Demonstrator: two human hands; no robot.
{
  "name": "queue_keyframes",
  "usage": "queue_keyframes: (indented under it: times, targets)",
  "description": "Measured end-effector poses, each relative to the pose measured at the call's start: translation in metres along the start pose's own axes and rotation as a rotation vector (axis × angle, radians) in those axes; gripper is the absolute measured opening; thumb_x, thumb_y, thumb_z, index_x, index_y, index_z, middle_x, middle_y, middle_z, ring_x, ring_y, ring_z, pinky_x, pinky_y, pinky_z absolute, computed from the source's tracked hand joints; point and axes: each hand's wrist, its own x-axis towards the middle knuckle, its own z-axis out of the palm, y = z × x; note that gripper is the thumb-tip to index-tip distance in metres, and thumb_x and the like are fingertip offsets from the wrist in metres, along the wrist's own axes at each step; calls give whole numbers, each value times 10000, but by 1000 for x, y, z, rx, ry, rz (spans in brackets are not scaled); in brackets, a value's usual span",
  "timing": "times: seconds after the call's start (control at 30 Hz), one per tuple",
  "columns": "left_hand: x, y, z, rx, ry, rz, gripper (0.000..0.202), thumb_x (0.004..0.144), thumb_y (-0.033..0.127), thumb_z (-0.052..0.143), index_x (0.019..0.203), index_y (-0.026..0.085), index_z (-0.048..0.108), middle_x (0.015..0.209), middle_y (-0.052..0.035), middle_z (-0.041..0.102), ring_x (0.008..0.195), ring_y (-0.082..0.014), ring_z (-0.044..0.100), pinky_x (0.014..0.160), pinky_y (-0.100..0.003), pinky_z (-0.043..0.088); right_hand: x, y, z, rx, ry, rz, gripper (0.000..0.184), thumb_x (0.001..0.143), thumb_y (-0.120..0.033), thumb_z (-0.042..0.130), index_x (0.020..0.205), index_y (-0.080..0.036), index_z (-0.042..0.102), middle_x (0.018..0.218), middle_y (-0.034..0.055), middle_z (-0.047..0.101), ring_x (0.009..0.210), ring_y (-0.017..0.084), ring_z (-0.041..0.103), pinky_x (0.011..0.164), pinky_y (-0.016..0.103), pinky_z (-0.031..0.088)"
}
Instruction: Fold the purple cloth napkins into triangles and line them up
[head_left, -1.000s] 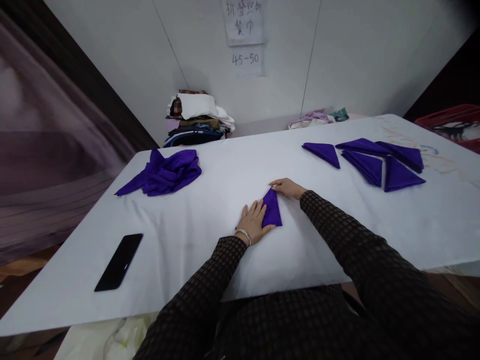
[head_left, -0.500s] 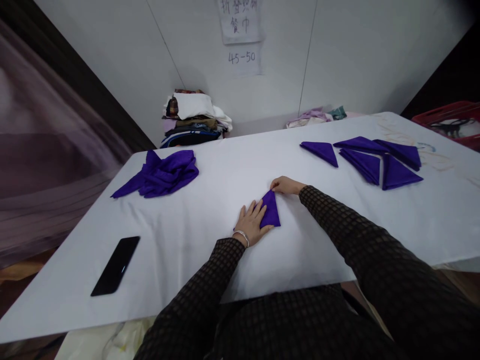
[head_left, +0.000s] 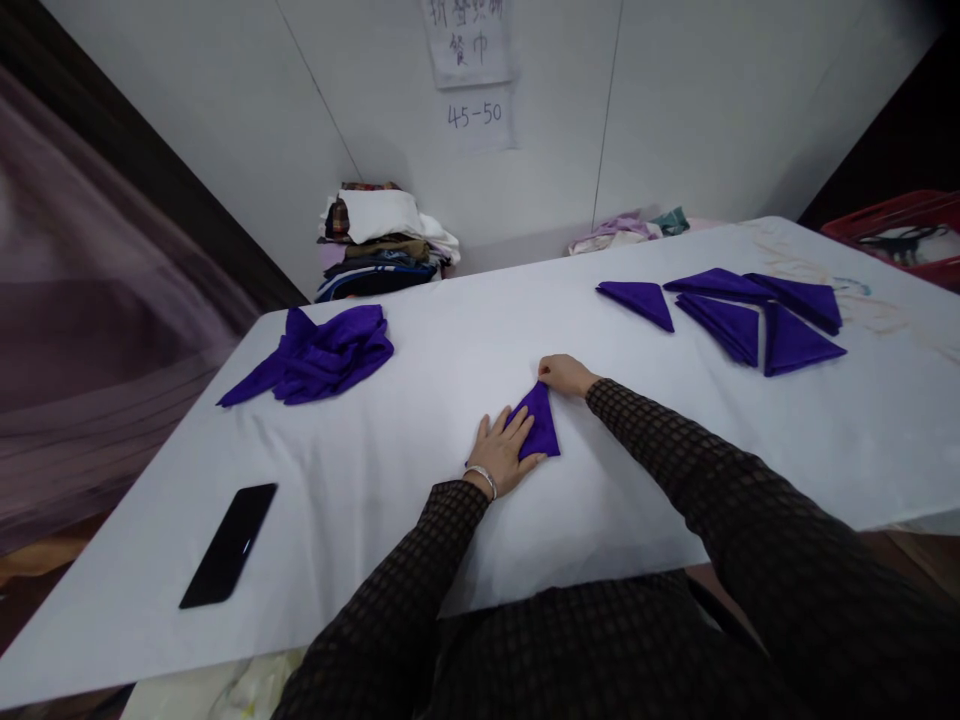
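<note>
A purple cloth napkin (head_left: pixel 543 430), folded into a small triangle, lies on the white-covered table (head_left: pixel 600 530) in front of me. My left hand (head_left: pixel 504 452), a bracelet at its wrist, rests flat on the napkin's left part with fingers spread, hiding some of it. At the far tip, my right hand (head_left: pixel 566 374) pinches the napkin's corner between thumb and fingers. Several purple napkins folded into triangles (head_left: pixel 799 342) lie to the right, one (head_left: pixel 639 302) a little apart from the others. A loose heap of purple cloth (head_left: pixel 330 355) sits at the far left.
A black phone (head_left: pixel 229 545) lies near the table's left front. Behind the table are a stack of folded clothes (head_left: pixel 382 245) and more fabric (head_left: pixel 622 232) by the wall. A red basket (head_left: pixel 900 225) stands at the right, and handwritten paper signs (head_left: pixel 474 60) hang on the wall.
Both hands keep nearly the same place on the napkin. My right fingers look more curled around its far corner. The view has shifted slightly.
</note>
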Motion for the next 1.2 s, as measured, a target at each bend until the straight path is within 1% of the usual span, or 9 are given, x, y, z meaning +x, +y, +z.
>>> queue_keyframes:
  times: [0.1, 0.2, 0.23, 0.3, 0.37, 0.53, 0.77, 1.0, 1.2]
  targets:
    - [0, -1, 0, -9, 2, 1, 681, 886, 631, 276, 1447, 246, 292, 1525, -47, 286, 1407, -283, 193, 1112, -586, 171, -18, -20, -3, 7, 104, -36, 329, 928, -337, 381, 1130, -286, 636, 1091, 67, 659, 1091, 301, 547, 936, 442, 399]
    - [0, -1, 1, -17, 1, 8, 677, 887, 618, 294, 1450, 241, 290, 1512, -55, 315, 1400, -291, 203, 1113, -586, 159, -45, -53, 10, 33, 167, -161, 416, 951, -391, 347, 1268, -201, 538, 1309, 97, 544, 1242, 240, 437, 1050, 367, 313]
    - [0, -1, 1, -14, 3, 12, 673, 887, 604, 314, 1450, 235, 295, 1507, -59, 326, 1399, -294, 200, 1119, -578, 149, -54, -63, 18, 40, 144, -229, 435, 942, -423, 379, 1288, -202, 522, 1353, 89, 512, 1279, 224, 402, 1069, 351, 293]
    - [0, 0, 1, 5, 14, 16, 676, 880, 564, 368, 1453, 213, 296, 1507, -70, 323, 1404, -301, 177, 1135, -552, 120, -66, -78, 34, 45, 37, -386, 524, 922, -481, 414, 1343, -174, 471, 1436, 121, 420, 1348, 248, 311, 1092, 402, 253]
    - [1, 0, 1, 18, 20, 10, 683, 869, 540, 407, 1456, 209, 294, 1516, -75, 302, 1409, -307, 152, 1142, -540, 103, -70, -82, 46, 30, -51, -433, 598, 915, -519, 412, 1391, -157, 416, 1483, 156, 335, 1385, 287, 235, 1097, 474, 217]
    - [1, 1, 0, -24, -13, -8, 685, 868, 611, 355, 1444, 241, 321, 1495, -76, 345, 1404, -314, 174, 1115, -585, 142, -53, -66, 48, -46, -127, -380, 633, 939, -527, 337, 1440, -139, 337, 1520, 169, 240, 1406, 299, 165, 1114, 488, 150]
    - [0, 1, -2, -50, -23, -1, 658, 887, 612, 310, 1423, 232, 350, 1429, -76, 450, 1359, -300, 278, 1112, -601, 140, -37, -49, 43, -125, -120, -415, 649, 945, -540, 318, 1428, -109, 362, 1510, 176, 261, 1401, 285, 191, 1119, 444, 150]
    - [-1, 0, 1, -42, -11, 6, 682, 883, 629, 284, 1448, 248, 286, 1501, -51, 338, 1403, -298, 183, 1111, -603, 154, -24, -31, 39, -184, -66, -334, 639, 941, -569, 292, 1425, -161, 377, 1517, 137, 262, 1407, 271, 174, 1122, 457, 120]
    - [-2, -2, 5, -19, -8, 9, 693, 884, 638, 266, 1458, 250, 263, 1501, -49, 339, 1406, -289, 178, 1116, -601, 137, -24, -30, 39, -216, -26, -336, 662, 937, -601, 231, 1426, -180, 378, 1520, 114, 269, 1407, 257, 181, 1125, 447, 119]
